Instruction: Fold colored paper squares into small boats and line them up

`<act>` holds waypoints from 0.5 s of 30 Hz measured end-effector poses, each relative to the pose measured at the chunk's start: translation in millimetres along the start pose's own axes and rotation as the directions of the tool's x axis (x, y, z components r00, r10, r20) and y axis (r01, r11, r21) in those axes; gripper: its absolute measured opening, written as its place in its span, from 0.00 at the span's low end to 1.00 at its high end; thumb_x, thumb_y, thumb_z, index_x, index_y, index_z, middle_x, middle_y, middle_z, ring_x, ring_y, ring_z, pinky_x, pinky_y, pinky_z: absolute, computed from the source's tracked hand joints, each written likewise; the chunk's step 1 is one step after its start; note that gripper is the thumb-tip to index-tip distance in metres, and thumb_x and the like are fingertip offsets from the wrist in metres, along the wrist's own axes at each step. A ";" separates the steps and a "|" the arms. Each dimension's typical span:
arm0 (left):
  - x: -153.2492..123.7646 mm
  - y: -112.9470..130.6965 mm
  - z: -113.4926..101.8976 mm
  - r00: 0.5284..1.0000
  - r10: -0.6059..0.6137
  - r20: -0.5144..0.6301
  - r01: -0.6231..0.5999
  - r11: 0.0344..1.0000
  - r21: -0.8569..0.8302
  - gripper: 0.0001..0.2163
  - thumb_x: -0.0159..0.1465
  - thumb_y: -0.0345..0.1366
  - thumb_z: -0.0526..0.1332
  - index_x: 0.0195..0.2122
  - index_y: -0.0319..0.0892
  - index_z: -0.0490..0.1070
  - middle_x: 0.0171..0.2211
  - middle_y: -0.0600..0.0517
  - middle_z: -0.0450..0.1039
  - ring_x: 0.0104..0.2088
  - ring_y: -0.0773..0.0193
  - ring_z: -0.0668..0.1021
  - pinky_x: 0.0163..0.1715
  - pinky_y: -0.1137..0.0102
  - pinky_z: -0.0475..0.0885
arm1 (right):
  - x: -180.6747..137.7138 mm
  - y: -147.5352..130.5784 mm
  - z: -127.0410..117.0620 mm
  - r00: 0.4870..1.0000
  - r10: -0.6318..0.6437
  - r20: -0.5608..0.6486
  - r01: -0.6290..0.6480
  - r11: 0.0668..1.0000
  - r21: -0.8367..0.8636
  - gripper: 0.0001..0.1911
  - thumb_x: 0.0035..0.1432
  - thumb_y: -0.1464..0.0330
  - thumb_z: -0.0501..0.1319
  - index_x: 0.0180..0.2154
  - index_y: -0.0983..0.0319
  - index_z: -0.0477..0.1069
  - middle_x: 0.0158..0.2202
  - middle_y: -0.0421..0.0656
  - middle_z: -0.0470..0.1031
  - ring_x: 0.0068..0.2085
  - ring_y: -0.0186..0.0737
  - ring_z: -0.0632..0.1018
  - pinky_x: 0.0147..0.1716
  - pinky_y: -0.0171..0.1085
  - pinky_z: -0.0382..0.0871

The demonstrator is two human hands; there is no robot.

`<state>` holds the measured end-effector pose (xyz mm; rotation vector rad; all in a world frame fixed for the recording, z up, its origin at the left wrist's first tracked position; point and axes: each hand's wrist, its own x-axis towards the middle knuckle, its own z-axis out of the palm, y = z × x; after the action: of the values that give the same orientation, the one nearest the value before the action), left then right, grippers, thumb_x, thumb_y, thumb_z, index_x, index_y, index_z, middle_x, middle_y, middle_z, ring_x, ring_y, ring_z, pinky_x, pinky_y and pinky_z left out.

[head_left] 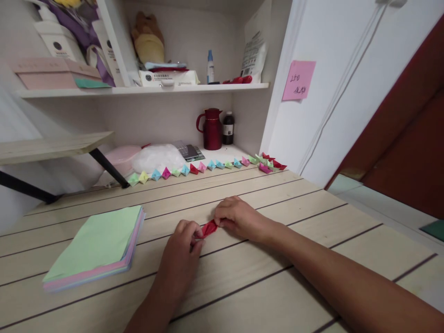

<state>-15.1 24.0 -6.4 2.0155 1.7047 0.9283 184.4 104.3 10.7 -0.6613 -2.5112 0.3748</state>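
A small folded piece of red paper (pixel 209 228) lies between my two hands on the wooden desk (pixel 277 277). My left hand (pixel 182 249) pinches its left end with closed fingers. My right hand (pixel 237 217) pinches its right end, fingers curled over it. Most of the paper is hidden by my fingers. A stack of coloured paper sheets (pixel 99 245) with a green sheet on top lies to the left of my hands.
A row of several small folded paper boats (pixel 208 166) in mixed colours lines the desk's far edge. Behind it stand a red jug (pixel 211 128), a dark bottle (pixel 228 128) and a plastic bag (pixel 157 158). A pink sticky note (pixel 298 79) hangs on the white wall.
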 end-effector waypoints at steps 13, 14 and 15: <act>-2.0 9.6 -2.5 0.980 0.119 0.162 -0.185 0.849 0.495 0.10 0.66 0.27 0.51 0.36 0.43 0.72 0.36 0.48 0.72 0.37 0.57 0.73 0.39 0.63 0.65 | -1.2 4.5 6.0 0.993 0.116 0.003 -0.116 0.992 0.056 0.11 0.51 0.80 0.61 0.35 0.60 0.72 0.36 0.42 0.76 0.40 0.40 0.75 0.41 0.36 0.66; -2.3 10.1 -2.2 0.977 0.125 0.174 -0.199 0.833 0.517 0.11 0.66 0.27 0.51 0.37 0.43 0.72 0.36 0.48 0.73 0.37 0.57 0.73 0.38 0.63 0.65 | -1.1 4.9 6.2 0.994 0.111 0.006 -0.111 0.992 0.051 0.10 0.52 0.80 0.61 0.34 0.60 0.72 0.36 0.42 0.77 0.40 0.40 0.75 0.41 0.36 0.65; -2.6 10.7 -2.0 0.975 0.127 0.184 -0.208 0.818 0.536 0.11 0.66 0.26 0.51 0.37 0.43 0.72 0.36 0.48 0.73 0.37 0.57 0.73 0.38 0.63 0.65 | -1.0 5.4 6.4 0.995 0.102 0.010 -0.102 0.994 0.046 0.10 0.52 0.80 0.60 0.33 0.60 0.72 0.35 0.42 0.77 0.40 0.40 0.75 0.42 0.36 0.65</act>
<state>-8.7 18.9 1.1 2.5606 1.8904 0.3299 183.7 107.5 2.9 -0.7730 -2.4740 0.4722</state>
